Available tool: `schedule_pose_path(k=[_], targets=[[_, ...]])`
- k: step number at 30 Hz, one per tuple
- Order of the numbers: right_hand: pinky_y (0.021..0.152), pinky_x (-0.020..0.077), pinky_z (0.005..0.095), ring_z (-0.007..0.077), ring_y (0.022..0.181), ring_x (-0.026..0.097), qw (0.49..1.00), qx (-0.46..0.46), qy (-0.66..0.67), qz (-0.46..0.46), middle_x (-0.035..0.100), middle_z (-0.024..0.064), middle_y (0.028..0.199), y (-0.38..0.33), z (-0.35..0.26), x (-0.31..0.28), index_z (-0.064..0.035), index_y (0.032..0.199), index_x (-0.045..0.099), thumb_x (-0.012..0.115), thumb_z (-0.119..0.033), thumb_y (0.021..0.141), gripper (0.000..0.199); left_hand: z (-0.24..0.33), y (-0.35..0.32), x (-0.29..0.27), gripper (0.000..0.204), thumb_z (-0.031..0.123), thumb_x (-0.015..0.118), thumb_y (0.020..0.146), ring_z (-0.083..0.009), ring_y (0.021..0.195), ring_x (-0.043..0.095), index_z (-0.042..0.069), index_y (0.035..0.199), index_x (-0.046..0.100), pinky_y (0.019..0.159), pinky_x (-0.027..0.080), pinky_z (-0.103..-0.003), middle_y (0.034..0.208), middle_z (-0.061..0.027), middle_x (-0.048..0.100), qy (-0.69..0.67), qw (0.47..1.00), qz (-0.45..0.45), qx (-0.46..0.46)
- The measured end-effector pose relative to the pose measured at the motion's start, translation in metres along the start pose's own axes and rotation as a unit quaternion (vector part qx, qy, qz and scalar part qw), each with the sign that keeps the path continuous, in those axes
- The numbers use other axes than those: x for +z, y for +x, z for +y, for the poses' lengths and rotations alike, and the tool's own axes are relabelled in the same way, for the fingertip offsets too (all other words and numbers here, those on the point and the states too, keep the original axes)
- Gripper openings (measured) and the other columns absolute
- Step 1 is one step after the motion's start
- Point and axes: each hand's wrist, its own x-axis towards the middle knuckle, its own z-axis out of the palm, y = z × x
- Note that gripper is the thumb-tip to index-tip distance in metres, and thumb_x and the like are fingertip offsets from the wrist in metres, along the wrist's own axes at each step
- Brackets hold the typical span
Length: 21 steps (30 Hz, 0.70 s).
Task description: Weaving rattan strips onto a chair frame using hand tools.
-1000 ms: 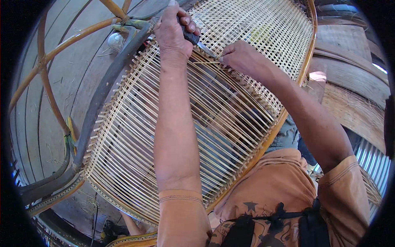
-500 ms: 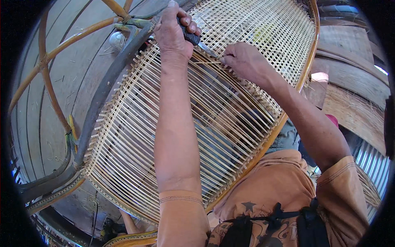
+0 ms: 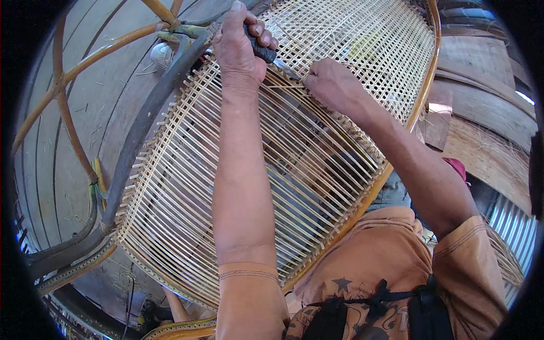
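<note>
My left hand [image 3: 241, 54] is closed around the black handle of a short, pointed knife [image 3: 288, 69], its metal blade slanting down to the right. The blade's tip rests at the edge of the tight cane weave, close to my right hand [image 3: 334, 85]. My right fingers are pinched together at a thin, pale cane strand [image 3: 286, 86] that runs crosswise; the fingertips are partly hidden. Under both hands lies a woven cane panel [image 3: 362, 56] in a curved frame. Its far part is closely meshed, while the near part has only parallel strands [image 3: 187, 187], with gaps between.
A dark curved pole [image 3: 139, 127] runs along the panel's left side. Bent rattan frames [image 3: 76, 71] stand at the far left over a plank floor [image 3: 113, 96]. Wooden boards [image 3: 481, 144] and corrugated metal sheet [image 3: 513, 218] lie to the right. Small pegs line the panel's edges.
My right hand has shifted very slightly and rolled, so its thumb is now less visible. The left hand and the knife stay almost still.
</note>
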Motion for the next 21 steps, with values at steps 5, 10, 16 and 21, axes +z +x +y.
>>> schedule_pose_path(k=[5,10,16,21], targets=[[0.07,0.0466,0.0465,0.0403,0.074,0.06,0.997,0.02,-0.049,-0.055,0.06,0.0252,0.083,0.004,-0.008,-0.003,0.0063,0.081,0.059,0.047,-0.021,0.08,0.03,-0.002,0.0,-0.005,0.034,0.04,0.062,0.084,-0.0132,0.055,0.042,0.012,0.073,0.049,0.057,0.041,-0.034,0.061,0.0009,0.042,-0.009,1.0,-0.019,0.005],[0.07,0.048,0.0471,0.0401,0.076,0.061,0.993,0.03,-0.093,-0.06,0.062,0.0246,0.082,0.008,-0.014,-0.002,0.0061,0.082,0.059,0.046,-0.016,0.083,0.026,0.01,-0.002,-0.004,0.026,0.032,0.062,0.082,-0.013,0.054,0.042,0.012,0.072,0.049,0.057,0.04,-0.034,0.061,0.0012,0.042,-0.01,1.0,-0.015,0.024],[0.07,0.0469,0.0461,0.0385,0.077,0.06,0.997,-0.018,-0.077,-0.019,0.061,0.0236,0.081,0.001,-0.013,-0.001,0.0043,0.08,0.059,0.046,-0.016,0.085,0.025,0.101,-0.042,0.011,0.021,0.027,0.059,0.081,-0.0149,0.056,0.043,0.011,0.071,0.048,0.061,0.038,-0.034,0.062,0.0001,0.043,0.015,0.977,-0.002,0.213],[0.065,0.0459,0.0409,0.0259,0.068,0.057,0.998,-0.041,-0.002,-0.056,0.057,0.0184,0.076,-0.003,-0.002,-0.016,0.0037,0.083,0.061,0.048,-0.026,0.092,0.033,0.104,-0.077,0.021,0.034,0.039,0.06,0.086,-0.0148,0.057,0.044,0.008,0.076,0.049,0.061,0.041,-0.035,0.064,-0.0015,0.044,0.079,0.974,-0.004,0.213]])
